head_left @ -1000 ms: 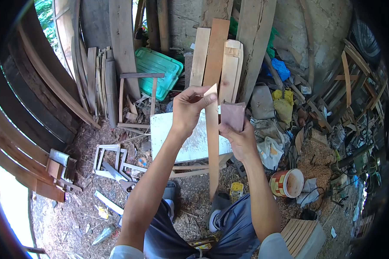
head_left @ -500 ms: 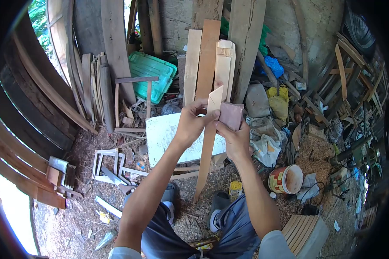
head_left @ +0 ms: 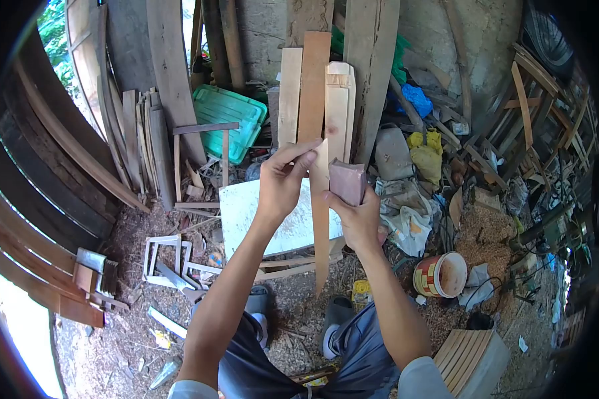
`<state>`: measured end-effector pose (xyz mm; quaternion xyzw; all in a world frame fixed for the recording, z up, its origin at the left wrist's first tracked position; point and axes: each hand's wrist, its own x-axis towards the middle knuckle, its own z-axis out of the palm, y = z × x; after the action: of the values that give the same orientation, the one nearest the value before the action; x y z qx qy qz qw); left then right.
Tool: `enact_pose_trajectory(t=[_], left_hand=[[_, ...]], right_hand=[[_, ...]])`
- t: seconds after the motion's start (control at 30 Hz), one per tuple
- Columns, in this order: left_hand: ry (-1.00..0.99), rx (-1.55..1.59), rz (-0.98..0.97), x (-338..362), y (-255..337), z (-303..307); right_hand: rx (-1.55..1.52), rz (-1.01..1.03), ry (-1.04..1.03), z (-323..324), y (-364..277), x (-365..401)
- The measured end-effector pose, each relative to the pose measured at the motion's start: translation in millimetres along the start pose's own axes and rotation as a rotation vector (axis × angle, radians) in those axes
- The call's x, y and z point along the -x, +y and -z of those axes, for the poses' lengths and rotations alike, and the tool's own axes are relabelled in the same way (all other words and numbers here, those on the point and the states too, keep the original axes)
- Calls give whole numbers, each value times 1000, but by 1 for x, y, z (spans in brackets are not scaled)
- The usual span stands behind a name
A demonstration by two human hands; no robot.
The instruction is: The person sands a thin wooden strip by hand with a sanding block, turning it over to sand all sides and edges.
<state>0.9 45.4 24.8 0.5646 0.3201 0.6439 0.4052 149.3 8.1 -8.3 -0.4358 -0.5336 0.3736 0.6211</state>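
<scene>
A thin, pointed strip of wood [head_left: 320, 233] hangs nearly upright in front of me. My left hand [head_left: 283, 183] pinches it near its upper tip between thumb and fingers. In my right hand [head_left: 358, 218] is a sanding block [head_left: 347, 183], wrapped in brownish-purple sandpaper. The thumb lies along the block's lower left side, and the block is right beside the strip's right edge. Below the hands, a white board [head_left: 266, 219] with dark smudges lies behind the strip.
Tall planks [head_left: 313, 86] lean against the wall ahead. A green plastic lid [head_left: 229, 123] and a small wooden frame [head_left: 206, 126] stand to the left. On the right are a paint bucket [head_left: 439, 275], a sawdust heap [head_left: 486, 233] and slatted wood [head_left: 466, 359]. Shavings cover the ground.
My left hand has shifted left and its grip is now at the strip's tip. The strip has turned more upright and edge-on. The sanding block has moved slightly left and down.
</scene>
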Motion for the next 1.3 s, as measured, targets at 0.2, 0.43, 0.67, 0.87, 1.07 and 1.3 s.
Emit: enact_pose_trajectory(t=[0.2, 0.43, 0.67, 0.87, 1.07, 1.3], left_hand=[[-69, -5, -37, 2, -7, 4], [-99, 105, 103, 16, 1, -10], [-261, 292, 246, 27, -13, -28], [-272, 91, 274, 32, -23, -32], [-214, -299, 72, 25, -38, -35], [-474, -721, -80, 29, -104, -45]], right_hand=[[-69, -33, 6, 5, 6, -2], [-601, -254, -233, 14, 2, -8], [-456, -260, -176, 12, 9, -8], [-185, 11, -56, 8, 0, -5], [-169, -19, -69, 27, 5, -15], [-373, -308, -61, 100, 58, -39]])
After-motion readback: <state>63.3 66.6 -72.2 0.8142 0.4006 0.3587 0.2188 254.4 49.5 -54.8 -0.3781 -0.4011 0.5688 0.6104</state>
